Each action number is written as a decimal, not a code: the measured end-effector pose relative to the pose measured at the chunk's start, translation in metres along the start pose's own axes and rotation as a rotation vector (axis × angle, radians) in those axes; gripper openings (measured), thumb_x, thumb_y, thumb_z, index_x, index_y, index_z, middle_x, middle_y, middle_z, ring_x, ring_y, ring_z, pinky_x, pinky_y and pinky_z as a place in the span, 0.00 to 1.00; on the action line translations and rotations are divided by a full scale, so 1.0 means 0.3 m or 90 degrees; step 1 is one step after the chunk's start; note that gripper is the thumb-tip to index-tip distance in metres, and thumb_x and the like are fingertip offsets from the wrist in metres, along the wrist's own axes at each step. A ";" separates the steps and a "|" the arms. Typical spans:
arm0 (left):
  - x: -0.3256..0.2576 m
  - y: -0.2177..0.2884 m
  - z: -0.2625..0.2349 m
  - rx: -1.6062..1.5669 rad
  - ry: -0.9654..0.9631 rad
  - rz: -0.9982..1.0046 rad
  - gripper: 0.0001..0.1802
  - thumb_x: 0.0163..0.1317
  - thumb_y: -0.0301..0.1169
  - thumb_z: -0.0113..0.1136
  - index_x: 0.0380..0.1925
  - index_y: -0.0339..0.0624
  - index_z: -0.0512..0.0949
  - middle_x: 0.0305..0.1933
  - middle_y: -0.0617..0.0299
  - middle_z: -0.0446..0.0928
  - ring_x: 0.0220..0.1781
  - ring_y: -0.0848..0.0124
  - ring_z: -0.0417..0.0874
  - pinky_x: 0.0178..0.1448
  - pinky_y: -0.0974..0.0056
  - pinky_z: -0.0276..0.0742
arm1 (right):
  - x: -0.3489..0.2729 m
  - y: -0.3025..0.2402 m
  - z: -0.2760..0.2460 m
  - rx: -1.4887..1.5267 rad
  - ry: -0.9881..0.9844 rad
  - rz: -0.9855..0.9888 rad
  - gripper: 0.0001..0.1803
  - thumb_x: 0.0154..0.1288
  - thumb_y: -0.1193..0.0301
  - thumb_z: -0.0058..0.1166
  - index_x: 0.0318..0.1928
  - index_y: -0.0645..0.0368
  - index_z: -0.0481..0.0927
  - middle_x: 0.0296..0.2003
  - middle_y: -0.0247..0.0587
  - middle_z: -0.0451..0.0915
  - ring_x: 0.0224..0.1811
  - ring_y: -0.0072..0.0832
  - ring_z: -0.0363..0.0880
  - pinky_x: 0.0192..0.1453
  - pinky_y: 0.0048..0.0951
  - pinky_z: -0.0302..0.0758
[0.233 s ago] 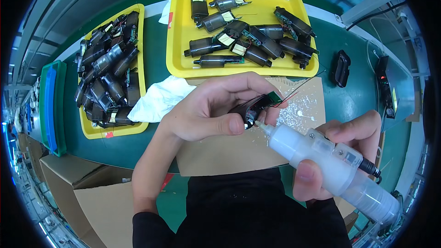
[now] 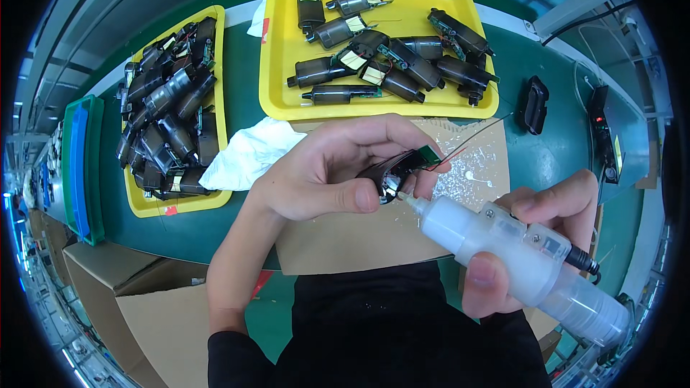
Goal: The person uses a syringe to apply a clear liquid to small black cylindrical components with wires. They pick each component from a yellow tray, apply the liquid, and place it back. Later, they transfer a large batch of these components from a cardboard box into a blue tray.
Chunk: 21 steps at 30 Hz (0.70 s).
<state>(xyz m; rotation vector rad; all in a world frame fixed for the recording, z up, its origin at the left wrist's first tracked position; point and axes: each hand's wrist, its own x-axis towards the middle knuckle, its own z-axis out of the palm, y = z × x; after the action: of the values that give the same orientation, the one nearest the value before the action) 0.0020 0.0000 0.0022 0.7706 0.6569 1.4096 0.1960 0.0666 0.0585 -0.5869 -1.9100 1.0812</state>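
Note:
Over a brown cardboard sheet (image 2: pixel 345 244), my left hand (image 2: pixel 313 169) is closed around a dark, glossy cylindrical part (image 2: pixel 387 178). A green circuit board (image 2: pixel 430 154) with thin wires sticks out of its upper right end. My right hand (image 2: pixel 557 205) grips a translucent white glue syringe (image 2: pixel 503 251), with its thumb below and fingers over the clip-on housing. The syringe's narrow tip (image 2: pixel 410 200) points up-left and meets the part's lower edge, or stops just short of it; I cannot tell which. My left fingertips are partly hidden behind the part.
A yellow tray (image 2: pixel 273 93) at the back holds several similar dark parts. Another yellow tray (image 2: pixel 140 207), at the left, is heaped with more. Between them lies a crumpled white cloth (image 2: pixel 255 154). A black case (image 2: pixel 532 105) rests on the green table at right; cardboard boxes (image 2: pixel 162 316) stand lower left.
The dark part has tilted slightly in my left hand, so more of its shiny lower edge shows. My right hand and the syringe have barely shifted.

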 end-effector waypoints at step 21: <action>-0.002 0.007 -0.014 0.027 -0.038 -0.003 0.43 0.46 0.53 0.73 0.49 0.25 0.70 0.45 0.49 0.77 0.43 0.64 0.81 0.47 0.63 0.77 | -0.005 0.013 0.001 -0.001 0.033 -0.021 0.31 0.44 0.60 0.71 0.34 0.66 0.63 0.26 0.36 0.68 0.20 0.16 0.66 0.26 0.14 0.62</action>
<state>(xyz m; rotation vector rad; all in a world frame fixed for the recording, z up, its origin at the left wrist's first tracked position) -0.0027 -0.0003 0.0012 0.8406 0.6438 1.3675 0.1964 0.0674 0.0546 -0.5776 -1.8699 1.0342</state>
